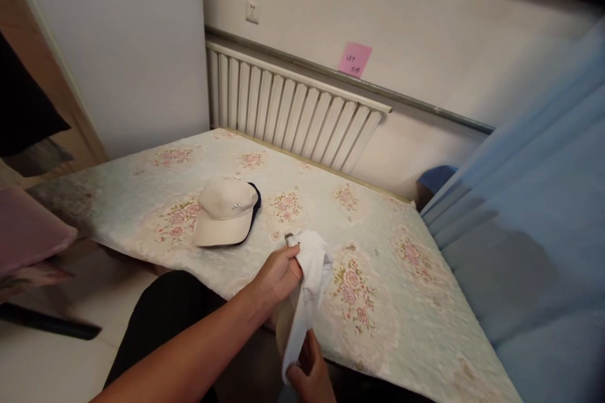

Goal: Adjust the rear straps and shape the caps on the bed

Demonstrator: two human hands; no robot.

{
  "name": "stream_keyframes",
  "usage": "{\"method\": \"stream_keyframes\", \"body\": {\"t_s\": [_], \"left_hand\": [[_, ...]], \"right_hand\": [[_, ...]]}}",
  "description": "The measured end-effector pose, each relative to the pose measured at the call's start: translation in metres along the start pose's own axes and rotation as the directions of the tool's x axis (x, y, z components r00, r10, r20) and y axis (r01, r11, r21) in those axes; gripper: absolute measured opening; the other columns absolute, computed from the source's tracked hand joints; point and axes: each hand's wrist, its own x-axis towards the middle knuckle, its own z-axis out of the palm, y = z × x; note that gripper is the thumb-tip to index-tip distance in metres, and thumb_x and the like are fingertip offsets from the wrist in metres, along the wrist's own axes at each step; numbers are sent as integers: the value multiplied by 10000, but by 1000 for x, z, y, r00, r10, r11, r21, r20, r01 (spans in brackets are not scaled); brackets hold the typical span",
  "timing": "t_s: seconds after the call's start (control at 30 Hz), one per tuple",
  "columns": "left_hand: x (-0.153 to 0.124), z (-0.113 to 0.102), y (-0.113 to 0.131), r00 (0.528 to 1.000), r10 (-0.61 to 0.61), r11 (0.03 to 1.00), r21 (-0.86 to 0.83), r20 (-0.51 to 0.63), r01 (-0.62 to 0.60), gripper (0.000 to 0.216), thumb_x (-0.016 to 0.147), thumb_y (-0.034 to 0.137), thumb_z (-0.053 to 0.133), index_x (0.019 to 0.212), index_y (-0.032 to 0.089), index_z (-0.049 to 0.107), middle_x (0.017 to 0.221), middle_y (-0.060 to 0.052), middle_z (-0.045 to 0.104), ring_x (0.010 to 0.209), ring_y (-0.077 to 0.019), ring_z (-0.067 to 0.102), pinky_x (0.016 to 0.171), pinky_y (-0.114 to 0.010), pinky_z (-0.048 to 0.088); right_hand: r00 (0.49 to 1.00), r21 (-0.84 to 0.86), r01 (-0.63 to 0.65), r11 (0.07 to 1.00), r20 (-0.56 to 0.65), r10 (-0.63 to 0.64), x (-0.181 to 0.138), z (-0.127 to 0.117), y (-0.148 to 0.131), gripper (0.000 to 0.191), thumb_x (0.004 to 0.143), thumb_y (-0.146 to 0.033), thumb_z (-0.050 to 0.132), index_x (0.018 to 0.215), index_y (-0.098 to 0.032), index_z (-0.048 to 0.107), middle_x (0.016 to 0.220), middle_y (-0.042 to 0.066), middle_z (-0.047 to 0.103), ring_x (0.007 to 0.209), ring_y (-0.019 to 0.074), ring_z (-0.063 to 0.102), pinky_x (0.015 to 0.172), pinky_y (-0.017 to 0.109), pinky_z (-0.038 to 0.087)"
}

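Observation:
My left hand (276,277) is closed round the upper part of a white cap (307,293), near a small metal buckle on its strap. My right hand (309,374) pinches the cap's lower edge at the bottom of the view. The cap hangs crumpled between both hands over the near edge of a floral-patterned mattress (378,302). A beige cap with a dark underside (225,212) lies flat on the mattress, to the left of my hands.
A white radiator (288,110) runs along the wall behind the mattress, with a pink sticky note (354,60) above it. A blue curtain (534,233) hangs at the right. A pink cushion (28,230) sits at the left. My dark trouser leg (161,321) is below.

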Motion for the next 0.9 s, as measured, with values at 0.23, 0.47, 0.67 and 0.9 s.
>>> {"method": "stream_keyframes", "body": {"t_s": [0.23, 0.47, 0.67, 0.9], "left_hand": [[11, -3, 3, 997, 15, 997, -74, -77, -21, 365, 831, -24, 402, 1182, -10, 499, 1031, -196, 665, 949, -234, 664, 880, -321, 528], [17, -8, -4, 994, 14, 999, -40, -104, -18, 302, 849, 12, 394, 1095, 96, 547, 950, -124, 690, 905, -221, 666, 833, -329, 536], [20, -24, -5, 995, 33, 983, 182, -89, -17, 188, 832, 45, 428, 933, 129, 561, 839, -100, 679, 766, -192, 665, 791, -324, 521], [18, -58, -2, 990, 112, 914, 399, -86, -69, 232, 705, 54, 608, 853, 187, 489, 828, -29, 646, 780, -144, 637, 766, -258, 462]], "right_hand": [[978, -64, 101, 993, -178, -111, -9, 9, 17, 1086, 545, -411, 723, 1446, -146, 177, 1355, 206, 481, 1108, 337, 577, 791, 404, 526], [891, -571, 129, 810, -292, -347, -12, 2, 12, 686, 739, -351, 604, 1375, -195, 402, 1286, 127, 574, 1127, 314, 577, 886, 411, 499], [846, -881, 156, 447, -115, -521, -7, -28, -7, 424, 840, -320, 464, 1213, -164, 593, 1180, 119, 650, 1099, 305, 598, 870, 398, 515], [812, -887, 135, 441, -157, -563, -5, -38, -42, 398, 857, -320, 435, 1184, -171, 605, 1212, 136, 624, 1203, 333, 503, 1008, 517, 374]]}}
